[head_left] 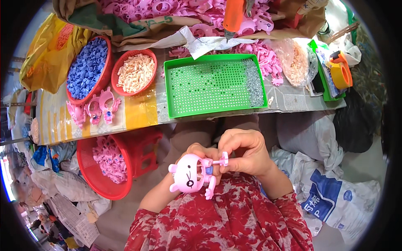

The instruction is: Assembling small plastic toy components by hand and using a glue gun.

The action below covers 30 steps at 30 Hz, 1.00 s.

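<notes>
In my lap my left hand (pixel 195 149) is wrapped round a pink plastic toy figure (pixel 184 175), which lies on its side. It has a round head with ears and black face markings, a blue patch on its body and one pink arm hanging down. My right hand (pixel 248 151) pinches a small pink plastic limb piece (pixel 223 159) between thumb and forefinger. The piece's thin stem reaches the figure's side; whether it is seated there I cannot tell. Part of the figure's body is hidden behind my fingers.
On the table stand a green tray (pixel 166 90) holding small screws (pixel 253 83), a basket of blue parts (pixel 88 69) and one of cream pieces (pixel 136 73). An orange power screwdriver (pixel 233 19) hangs above. A red basket (pixel 125 184) of pink parts sits lower left.
</notes>
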Available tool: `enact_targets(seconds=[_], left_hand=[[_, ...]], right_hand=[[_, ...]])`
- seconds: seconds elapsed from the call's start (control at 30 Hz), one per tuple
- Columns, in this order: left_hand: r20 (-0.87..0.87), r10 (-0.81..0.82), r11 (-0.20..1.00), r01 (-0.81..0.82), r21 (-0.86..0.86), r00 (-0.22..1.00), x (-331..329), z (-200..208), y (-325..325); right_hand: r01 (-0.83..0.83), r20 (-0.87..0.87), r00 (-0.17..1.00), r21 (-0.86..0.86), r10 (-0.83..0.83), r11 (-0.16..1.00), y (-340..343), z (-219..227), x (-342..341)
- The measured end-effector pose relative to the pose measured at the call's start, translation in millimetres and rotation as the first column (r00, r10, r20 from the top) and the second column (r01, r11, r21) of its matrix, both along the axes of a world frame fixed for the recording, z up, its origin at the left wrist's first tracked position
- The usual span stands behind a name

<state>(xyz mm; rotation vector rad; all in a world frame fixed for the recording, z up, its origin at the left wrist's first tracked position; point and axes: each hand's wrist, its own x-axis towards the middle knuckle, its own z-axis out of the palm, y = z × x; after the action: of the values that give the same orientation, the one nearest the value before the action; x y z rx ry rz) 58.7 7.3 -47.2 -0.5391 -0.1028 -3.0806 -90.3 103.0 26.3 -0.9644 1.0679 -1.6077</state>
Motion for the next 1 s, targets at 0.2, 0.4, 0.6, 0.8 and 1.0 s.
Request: enact_targets(seconds=[0.2, 0.4, 0.6, 0.8, 1.0], left_hand=[[0.16, 0.05, 0.991, -0.068, 0.113, 0.986, -1.1, 11.1, 3.2], [-0.017, -0.519, 0.774, 0.478, 0.416, 0.855, -2.7, -5.3, -2.6], [0.132, -0.084, 0.989, 0.067, 0.128, 0.988, 17.0, -26.4, 8.6], [0.297, 0.038, 0.999, -0.042, 0.008, 0.954, 17.8, -21.0, 8.6], [0.261, 0.25, 0.966, -0.224, -0.126, 0.933, 3.8, 19.9, 4.5]], right_hand=[[-0.022, -0.104, 0.994, -0.058, 0.016, 0.998, -1.4, 0.2, -0.2], [-0.007, -0.136, 0.991, 0.014, 0.009, 1.0, -1.7, 2.6, -0.1], [-0.012, -0.149, 0.989, 0.04, 0.018, 0.999, -1.1, 4.5, 0.8], [-0.05, -0.063, 0.997, 0.008, 0.051, 0.999, -3.0, -12.0, -3.1], [-0.038, 0.024, 0.999, 0.066, 0.037, 0.997, -6.1, -19.0, -6.8]])
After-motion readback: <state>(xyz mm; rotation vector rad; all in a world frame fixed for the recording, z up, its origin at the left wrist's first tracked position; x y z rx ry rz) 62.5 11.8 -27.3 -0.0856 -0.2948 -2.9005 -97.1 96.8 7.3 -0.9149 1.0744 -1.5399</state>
